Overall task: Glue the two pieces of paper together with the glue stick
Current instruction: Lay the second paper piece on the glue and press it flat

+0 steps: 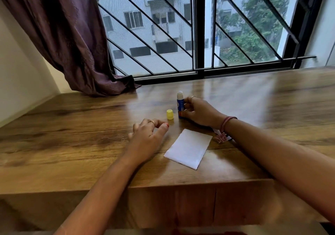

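The right hand (197, 111) grips the uncapped blue glue stick (180, 106) upright on the wooden table (72, 126). Its yellow cap (170, 114) stands just beside it. The left hand (147, 135) rests loosely curled, empty, near the white paper rectangle (188, 148).

Blue glue stick (180, 106); yellow cap (170, 114); white paper (188, 148); purple curtain (68, 35).

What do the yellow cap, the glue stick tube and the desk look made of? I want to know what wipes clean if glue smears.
Yellow cap: likely moulded plastic, uniform colour, slightly ribbed.
Glue stick tube: smooth, probably plastic, blue printed label.
Desk: wood-grain top, glossy finish reflecting the window; solid wood or laminate is unclear.
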